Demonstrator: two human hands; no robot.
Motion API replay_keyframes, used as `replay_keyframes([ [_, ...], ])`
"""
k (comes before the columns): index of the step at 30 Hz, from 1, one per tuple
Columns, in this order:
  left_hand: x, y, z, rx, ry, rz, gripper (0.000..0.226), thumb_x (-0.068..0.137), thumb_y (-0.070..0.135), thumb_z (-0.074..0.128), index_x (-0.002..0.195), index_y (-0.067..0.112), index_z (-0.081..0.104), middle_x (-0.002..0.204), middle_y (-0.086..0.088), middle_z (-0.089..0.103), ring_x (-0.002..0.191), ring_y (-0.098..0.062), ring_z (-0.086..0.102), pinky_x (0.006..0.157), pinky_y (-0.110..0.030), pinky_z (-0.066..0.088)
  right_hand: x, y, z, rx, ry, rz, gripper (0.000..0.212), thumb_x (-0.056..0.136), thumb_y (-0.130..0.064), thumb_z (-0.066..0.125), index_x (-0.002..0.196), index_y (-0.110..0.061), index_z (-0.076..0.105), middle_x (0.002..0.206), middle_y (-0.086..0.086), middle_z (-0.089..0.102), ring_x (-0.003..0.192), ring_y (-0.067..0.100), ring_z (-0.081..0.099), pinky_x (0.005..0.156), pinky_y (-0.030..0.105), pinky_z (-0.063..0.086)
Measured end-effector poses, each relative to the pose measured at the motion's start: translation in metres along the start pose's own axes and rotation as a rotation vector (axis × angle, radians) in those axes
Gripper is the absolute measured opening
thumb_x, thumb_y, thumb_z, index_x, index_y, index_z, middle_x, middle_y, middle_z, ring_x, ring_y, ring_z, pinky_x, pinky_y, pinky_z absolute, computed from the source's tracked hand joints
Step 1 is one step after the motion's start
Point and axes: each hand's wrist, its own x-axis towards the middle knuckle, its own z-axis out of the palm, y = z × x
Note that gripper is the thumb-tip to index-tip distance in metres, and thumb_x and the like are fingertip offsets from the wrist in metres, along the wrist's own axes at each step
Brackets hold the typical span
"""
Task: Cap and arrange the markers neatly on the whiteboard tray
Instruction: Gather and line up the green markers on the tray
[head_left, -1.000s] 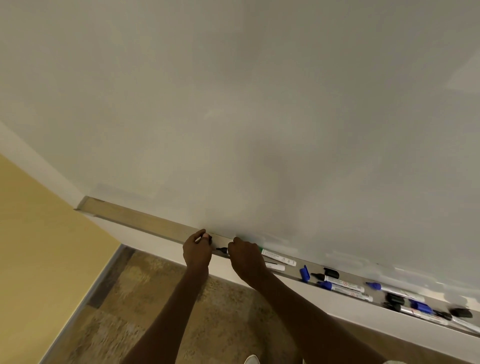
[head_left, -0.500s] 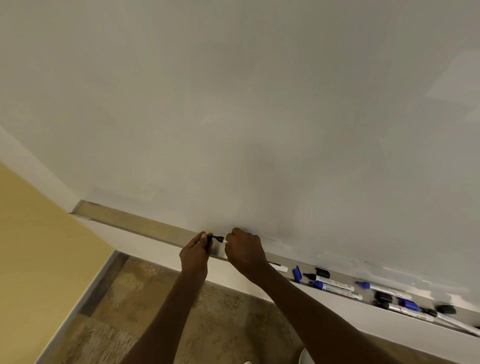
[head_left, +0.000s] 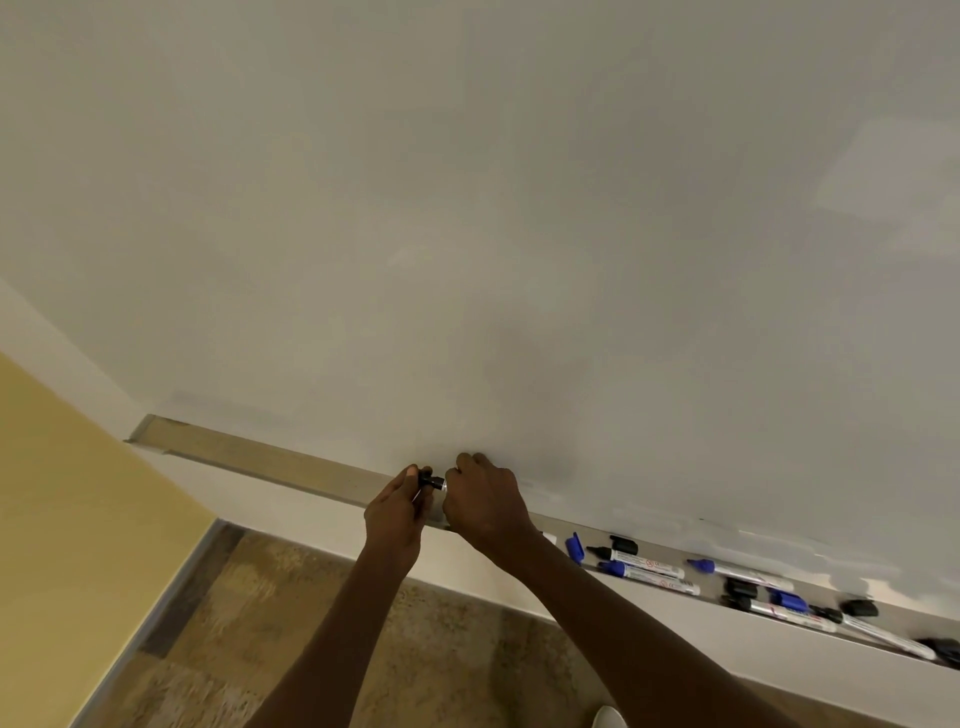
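Observation:
My left hand (head_left: 397, 512) pinches a black cap (head_left: 427, 480) over the whiteboard tray (head_left: 270, 465). My right hand (head_left: 483, 501) grips a marker (head_left: 440, 484) whose silver front end meets the cap; the rest of its barrel is hidden in my fist. Further right on the tray lie several loose markers and caps: a blue cap (head_left: 573, 546), a black-tipped marker (head_left: 631, 558), a blue-tipped marker (head_left: 649, 574), another blue-tipped marker (head_left: 737, 571), a black cap (head_left: 623, 544).
The blank whiteboard (head_left: 519, 208) fills the upper view. A yellow wall (head_left: 78, 519) is at left and a patterned floor (head_left: 234, 623) lies below. The tray's left stretch holds nothing.
Both hands have come together: the black cap in my left hand has closed onto the marker's tip held by my right hand. The view shifted slightly.

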Motion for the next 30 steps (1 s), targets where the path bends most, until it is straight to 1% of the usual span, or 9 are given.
replay_keyframes([
  [2,0.002,0.000,0.000,-0.082,0.009,-0.040,0.022,0.091,0.014,0.058,0.108,0.002,0.065,0.106,-0.012,0.068,0.099,-0.019,0.064,0.076,-0.024,0.053,-0.004,0.002,-0.002,-0.013,0.020,0.003,0.013,0.085,-0.015,0.055,0.087,-0.006,0.064,0.090,0.010,0.061,0.085,0.026,0.057,0.060,0.036,0.048],
  [6,-0.003,0.003,0.003,-0.210,-0.044,-0.106,0.030,0.091,0.016,0.058,0.116,-0.001,0.061,0.102,-0.010,0.069,0.094,-0.018,0.065,0.065,-0.021,0.057,-0.012,0.006,-0.011,-0.032,0.065,0.025,0.015,0.086,-0.019,0.058,0.085,-0.006,0.066,0.089,0.010,0.063,0.083,0.024,0.057,0.055,0.033,0.042],
  [11,-0.009,0.005,0.005,-0.111,-0.112,-0.070,0.031,0.090,0.016,0.059,0.118,0.002,0.062,0.110,-0.011,0.068,0.100,-0.020,0.065,0.084,-0.028,0.051,-0.014,0.007,-0.015,-0.064,0.040,0.054,0.011,0.076,-0.017,0.068,0.069,-0.010,0.066,0.074,0.006,0.062,0.070,0.021,0.058,0.048,0.028,0.033],
  [16,-0.020,0.008,0.009,-0.019,-0.199,-0.058,0.029,0.089,0.017,0.061,0.116,0.009,0.065,0.111,-0.009,0.070,0.104,-0.020,0.064,0.088,-0.030,0.049,-0.019,0.008,-0.028,-0.088,0.067,0.061,0.019,0.059,-0.021,0.081,0.058,-0.011,0.064,0.063,0.004,0.059,0.059,0.019,0.056,0.042,0.025,0.036],
  [18,-0.022,0.009,0.010,-0.021,-0.214,-0.054,0.028,0.089,0.017,0.061,0.115,0.009,0.066,0.111,-0.009,0.071,0.103,-0.019,0.065,0.089,-0.030,0.050,-0.023,0.011,-0.031,-0.063,0.097,0.053,0.014,0.069,-0.022,0.074,0.069,-0.011,0.066,0.071,0.007,0.061,0.062,0.020,0.057,0.047,0.028,0.041],
  [21,-0.025,0.010,0.012,-0.045,-0.242,-0.039,0.027,0.090,0.016,0.060,0.116,0.009,0.066,0.110,-0.008,0.071,0.100,-0.017,0.066,0.091,-0.030,0.049,-0.031,0.017,-0.034,0.063,0.128,0.060,0.020,0.093,-0.027,0.049,0.102,-0.013,0.060,0.084,0.008,0.062,0.064,0.020,0.051,0.056,0.028,0.035],
  [23,-0.028,0.008,0.015,-0.046,-0.249,-0.024,0.027,0.091,0.015,0.059,0.116,0.010,0.065,0.109,-0.008,0.072,0.098,-0.016,0.066,0.091,-0.030,0.049,-0.035,0.022,-0.034,0.148,0.106,0.071,0.025,0.097,-0.029,0.041,0.111,-0.016,0.057,0.085,0.006,0.064,0.066,0.020,0.051,0.059,0.027,0.034],
  [26,-0.034,0.003,0.021,-0.035,-0.229,0.047,0.024,0.092,0.012,0.056,0.113,0.010,0.066,0.104,-0.007,0.072,0.097,-0.017,0.067,0.089,-0.029,0.050,-0.039,0.024,-0.032,0.220,0.099,0.055,0.026,0.097,-0.028,0.040,0.098,-0.015,0.061,0.079,0.006,0.065,0.065,0.019,0.053,0.056,0.027,0.035],
  [30,-0.038,-0.009,0.021,0.001,-0.198,0.127,0.022,0.092,0.009,0.055,0.111,0.008,0.066,0.095,-0.003,0.075,0.095,-0.020,0.067,0.087,-0.029,0.050,-0.045,0.020,-0.032,0.367,0.050,0.142,0.031,0.097,-0.027,0.044,0.072,-0.015,0.057,0.065,0.002,0.061,0.051,0.010,0.044,0.050,0.017,0.024],
])
